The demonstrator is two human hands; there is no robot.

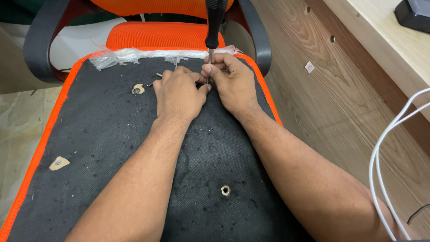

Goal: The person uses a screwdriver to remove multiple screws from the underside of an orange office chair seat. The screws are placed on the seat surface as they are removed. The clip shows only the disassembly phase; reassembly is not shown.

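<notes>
An upturned chair seat (103, 134), covered in black fabric with an orange border, lies in front of me. A screwdriver (214, 27) with a dark handle stands upright on it near the far edge. My right hand (233, 80) pinches the screwdriver's metal shaft low down with its fingertips. My left hand (179, 92) rests closed on the fabric, its fingers pressed against the shaft's base and touching my right hand. The tip and whatever it stands in are hidden by my fingers.
Screw holes (225, 190) and torn fabric spots (58, 163) dot the black fabric. Crumpled clear plastic (130, 55) lines its far edge. An orange office chair with dark armrests (40, 40) stands behind. A wooden panel (340, 103) is to the right, with white cables (380, 157).
</notes>
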